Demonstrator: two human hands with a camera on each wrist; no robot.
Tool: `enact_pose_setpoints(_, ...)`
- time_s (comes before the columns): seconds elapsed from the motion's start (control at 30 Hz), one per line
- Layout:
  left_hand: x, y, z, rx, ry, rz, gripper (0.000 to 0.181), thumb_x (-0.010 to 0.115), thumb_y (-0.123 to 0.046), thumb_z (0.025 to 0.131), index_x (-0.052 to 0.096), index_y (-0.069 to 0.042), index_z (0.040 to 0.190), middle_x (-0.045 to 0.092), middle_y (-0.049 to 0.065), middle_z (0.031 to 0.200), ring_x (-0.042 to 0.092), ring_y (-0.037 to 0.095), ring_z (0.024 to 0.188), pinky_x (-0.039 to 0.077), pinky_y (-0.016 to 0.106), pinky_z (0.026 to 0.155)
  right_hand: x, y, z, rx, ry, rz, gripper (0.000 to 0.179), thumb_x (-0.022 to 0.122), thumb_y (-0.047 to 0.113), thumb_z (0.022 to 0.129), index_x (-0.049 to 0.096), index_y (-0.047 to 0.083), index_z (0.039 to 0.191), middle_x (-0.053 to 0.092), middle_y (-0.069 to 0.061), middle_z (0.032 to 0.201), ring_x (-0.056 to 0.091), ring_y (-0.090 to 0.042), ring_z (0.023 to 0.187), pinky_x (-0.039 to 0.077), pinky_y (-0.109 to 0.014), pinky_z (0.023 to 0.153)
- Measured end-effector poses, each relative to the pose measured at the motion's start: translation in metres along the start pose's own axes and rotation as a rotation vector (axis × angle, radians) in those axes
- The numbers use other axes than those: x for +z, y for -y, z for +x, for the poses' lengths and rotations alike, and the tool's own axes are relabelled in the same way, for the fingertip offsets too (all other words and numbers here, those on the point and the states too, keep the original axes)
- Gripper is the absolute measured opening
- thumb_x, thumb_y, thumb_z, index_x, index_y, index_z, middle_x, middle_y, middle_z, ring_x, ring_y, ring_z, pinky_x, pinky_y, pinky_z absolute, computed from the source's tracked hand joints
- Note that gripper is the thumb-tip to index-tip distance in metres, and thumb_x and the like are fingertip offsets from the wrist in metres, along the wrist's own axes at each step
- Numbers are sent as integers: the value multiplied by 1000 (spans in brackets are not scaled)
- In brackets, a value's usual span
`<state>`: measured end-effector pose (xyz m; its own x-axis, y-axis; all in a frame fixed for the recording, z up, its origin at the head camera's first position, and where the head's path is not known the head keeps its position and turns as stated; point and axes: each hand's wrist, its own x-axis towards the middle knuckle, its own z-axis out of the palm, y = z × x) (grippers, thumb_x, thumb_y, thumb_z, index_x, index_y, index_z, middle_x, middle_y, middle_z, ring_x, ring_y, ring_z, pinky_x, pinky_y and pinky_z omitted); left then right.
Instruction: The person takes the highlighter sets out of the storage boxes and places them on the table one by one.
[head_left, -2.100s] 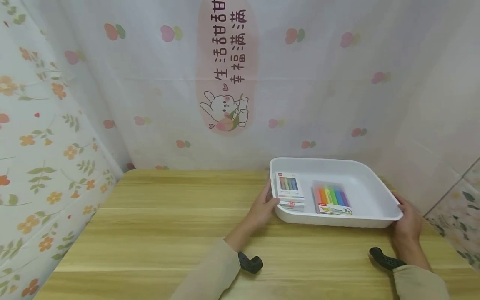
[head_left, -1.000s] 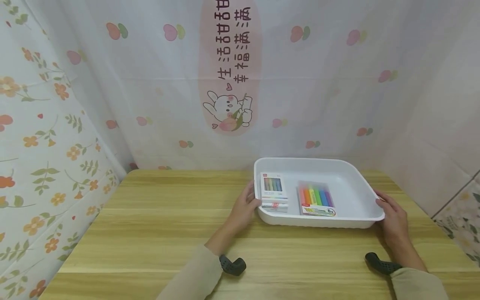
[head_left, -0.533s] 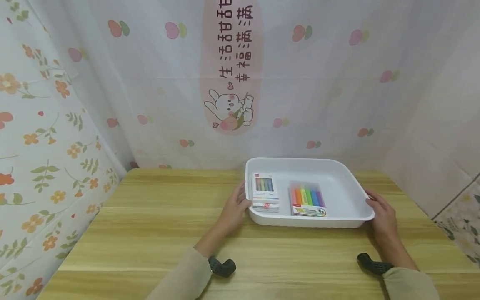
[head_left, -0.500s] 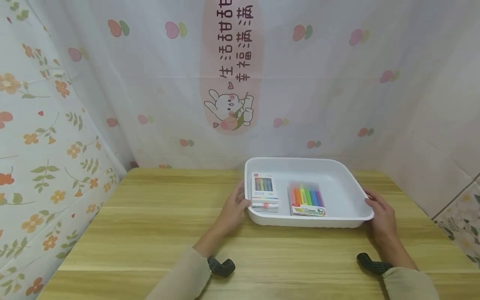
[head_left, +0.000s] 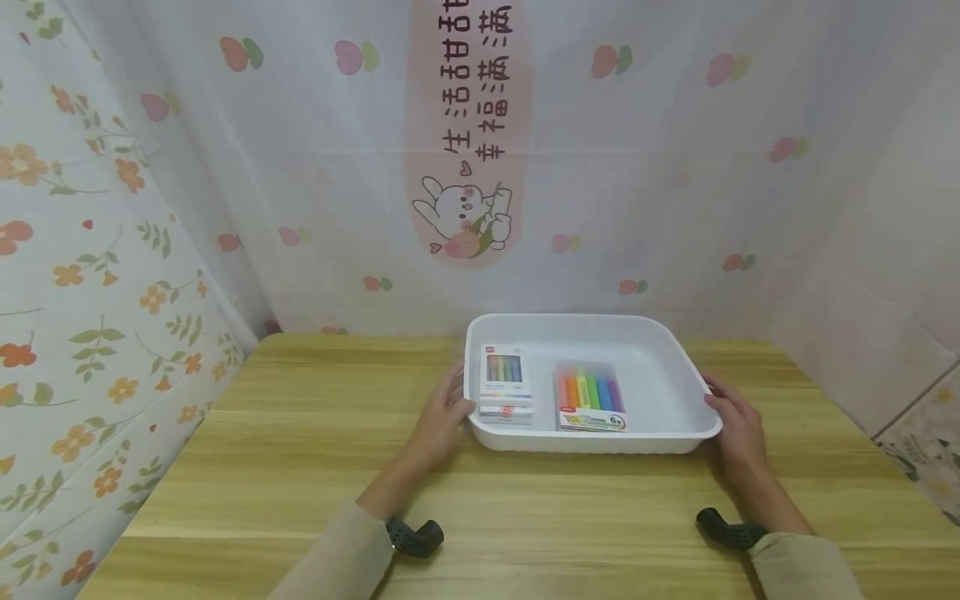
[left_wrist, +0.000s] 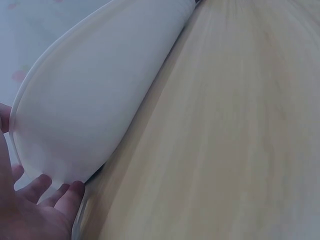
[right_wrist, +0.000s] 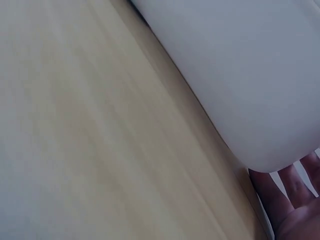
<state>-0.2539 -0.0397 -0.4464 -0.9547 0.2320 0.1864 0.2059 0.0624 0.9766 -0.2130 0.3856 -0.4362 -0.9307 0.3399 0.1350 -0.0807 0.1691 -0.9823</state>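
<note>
A white plastic tray [head_left: 651, 379] sits at the back of the table, held at both ends. My left hand [head_left: 437, 423] grips its left end, the thumb at the rim and the fingers around the outer wall; in the left wrist view the fingertips [left_wrist: 75, 192] reach its lower edge. On the right end my right hand [head_left: 738, 432] holds on the same way, its fingers [right_wrist: 295, 187] partly hidden in the right wrist view. Inside the tray lie a clear pack of rainbow-coloured markers [head_left: 590, 393] and, at the left, white boxes [head_left: 504, 372] stacked, the top one picturing coloured sticks.
The wooden table [head_left: 315, 433] extends left and in front of the tray. A patterned curtain [head_left: 600, 167] hangs right behind its back edge, and a flowered one [head_left: 112, 292] along the left side. Each wrist wears a black strap mount [head_left: 416, 539].
Both hands have moved the tray leftward along the table, its contents staying in place inside it. The grip on both ends looks unchanged. The head view has shifted slightly.
</note>
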Motion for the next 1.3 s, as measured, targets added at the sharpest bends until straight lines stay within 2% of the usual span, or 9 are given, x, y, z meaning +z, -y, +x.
enact_pose_setpoints(0.3,-19,-1,-6,4,-16,6,69,48,-3,95,25,-8,160,34,24,161,42,43,145,40,53,115,21,4,-5,-11,26,-96,48,40,23,108,43,2,151,55,22,128,53,13,104,46,-3,83)
enact_pose_setpoints(0.5,-33,0,-7,-4,-22,13,68,46,-2,97,24,-9,161,33,24,162,41,44,145,40,53,114,34,7,-8,-20,51,-63,49,40,25,108,42,1,151,55,22,127,55,11,105,48,-5,83)
enact_pose_setpoints(0.6,-39,0,-8,-10,-26,15,67,45,-1,97,24,-8,160,32,25,162,40,45,145,40,54,114,41,9,-10,7,68,-58,50,38,26,109,40,2,153,53,7,140,52,11,108,46,-4,85)
enact_pose_setpoints(0.7,-45,0,-10,-35,-40,22,67,46,-3,98,25,-10,160,33,24,162,41,44,145,41,53,114,47,11,-12,26,104,-69,52,35,28,110,35,3,155,40,-11,155,49,12,109,45,-3,86)
enact_pose_setpoints(0.77,-49,0,-11,-55,-53,28,66,46,-4,98,26,-12,160,33,22,162,41,43,146,41,54,114,51,12,-13,25,131,-64,53,35,29,110,33,3,156,33,-20,158,50,12,108,47,-5,85)
enact_pose_setpoints(0.83,-52,-1,-12,-70,-63,31,65,45,-5,98,27,-14,160,33,21,163,40,43,146,42,54,113,54,12,-15,18,155,-76,54,35,30,110,31,4,157,30,-24,159,52,13,106,48,-6,83)
enact_pose_setpoints(1.1,-63,2,-13,-42,-61,2,66,42,0,96,26,-10,160,32,23,163,38,44,147,42,55,112,61,10,-20,-12,203,-109,59,35,38,110,27,9,160,26,-23,165,52,16,107,50,-7,83)
enact_pose_setpoints(1.3,-66,1,-14,-38,-54,12,67,42,-2,96,25,-10,160,31,23,163,39,45,146,43,55,112,64,8,-22,-64,229,-102,59,36,38,110,27,8,160,27,-26,164,52,16,109,50,-7,83)
